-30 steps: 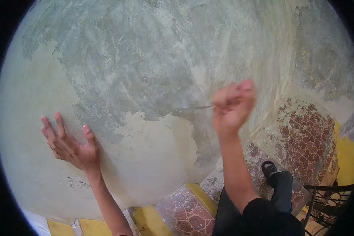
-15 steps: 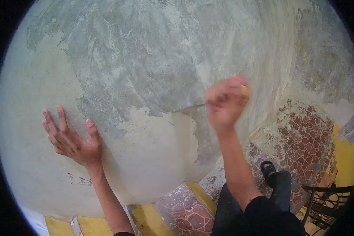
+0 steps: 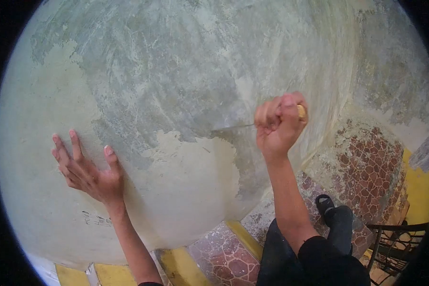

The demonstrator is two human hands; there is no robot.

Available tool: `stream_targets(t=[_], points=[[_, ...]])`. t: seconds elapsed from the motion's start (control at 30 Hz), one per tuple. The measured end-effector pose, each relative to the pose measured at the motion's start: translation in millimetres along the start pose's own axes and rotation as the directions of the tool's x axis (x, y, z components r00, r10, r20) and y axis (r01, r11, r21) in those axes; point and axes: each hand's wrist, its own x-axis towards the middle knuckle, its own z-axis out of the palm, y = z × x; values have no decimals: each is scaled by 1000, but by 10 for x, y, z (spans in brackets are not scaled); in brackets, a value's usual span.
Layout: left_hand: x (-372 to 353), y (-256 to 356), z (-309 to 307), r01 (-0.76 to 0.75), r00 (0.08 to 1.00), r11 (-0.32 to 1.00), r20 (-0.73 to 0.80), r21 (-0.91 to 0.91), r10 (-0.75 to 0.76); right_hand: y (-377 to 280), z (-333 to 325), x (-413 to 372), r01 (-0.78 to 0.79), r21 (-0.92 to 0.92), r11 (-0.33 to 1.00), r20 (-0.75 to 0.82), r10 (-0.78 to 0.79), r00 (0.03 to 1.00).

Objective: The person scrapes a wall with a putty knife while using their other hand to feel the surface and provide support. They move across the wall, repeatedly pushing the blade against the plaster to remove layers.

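Note:
My right hand (image 3: 281, 126) is closed around the handle of a scraper (image 3: 231, 127), with its yellowish end showing beside my thumb. The thin blade points left, seen nearly edge-on, and its tip is at the wall (image 3: 176, 81), just above a ragged edge of pale paint (image 3: 190, 167). Bare grey, streaked plaster covers the area above that edge. Lower on the left, my left hand (image 3: 93, 176) rests with spread fingers against the painted part of the wall.
Steps with yellow edges (image 3: 176, 267) and brown stone-pattern tiles run along the wall's foot. Pale flakes litter the brown patterned floor (image 3: 372, 162) at right. My sandalled foot (image 3: 325, 205) stands there. A black metal frame (image 3: 398, 252) is at lower right.
My right hand has shifted slightly to the right with the scraper, and its blade tip has moved the same way along the wall. My left hand stays in place.

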Motion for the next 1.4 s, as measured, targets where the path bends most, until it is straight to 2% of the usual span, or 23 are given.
stream_targets(t=[0.1,0.17,0.27,0.3,0.33,0.4,0.6,0.67,0.7,0.73,0.8,0.83,0.9,1.1,1.2,1.23,1.3,1.4], points=[[-16,-35,36,-7,1000,999,-9,40,8,-2,40,-3,-33,88,996,83,25,996],[-14,-35,16,-1,1000,999,5,44,1,83,-1,-76,2,-3,1000,-50,-2,999],[-4,-17,16,7,1000,999,9,40,-8,95,-86,-55,-51,-4,999,-57,50,997],[-10,-21,11,12,1000,999,14,41,-13,50,-137,-4,40,18,999,-57,-38,998],[-5,-32,10,11,1000,999,15,42,-12,81,-153,22,38,19,999,-57,-37,998],[-13,-25,16,13,1000,998,14,56,-14,129,-250,39,-30,-42,999,-136,24,990],[-4,-4,-2,0,1000,1000,1,13,0,63,-334,44,8,21,1000,-131,-5,991],[-18,-29,-4,1,1000,999,10,32,-1,143,-230,-43,-115,-43,992,-156,107,982],[-11,-19,15,7,1000,999,7,47,-7,116,-202,-45,-120,-59,991,-47,118,992],[-6,-9,26,7,1000,999,3,42,-7,67,-216,11,-114,-62,992,-46,112,993],[-11,-24,19,2,1000,999,6,53,-3,-18,-275,105,-28,-19,999,-189,24,982],[-16,-35,14,2,1000,998,8,56,-3,-12,-276,97,-32,-17,999,-190,28,981],[-14,-34,26,-3,1000,999,-3,47,3,-16,-282,107,-17,-61,998,-68,13,998],[-9,-42,25,-21,1000,999,-7,41,21,143,-219,114,-82,-28,996,-204,75,976],[10,18,-16,11,1000,1000,2,17,-11,151,-242,21,-145,-37,989,-174,137,975],[7,3,-3,10,1000,1000,0,22,-10,124,-273,55,-146,-32,989,-172,138,975],[-11,-22,16,-1,1000,999,2,50,1,19,-324,131,-46,-15,999,-231,41,972],[2,6,2,18,1000,999,9,44,-18,4,-230,135,-83,-89,993,-202,64,977]])
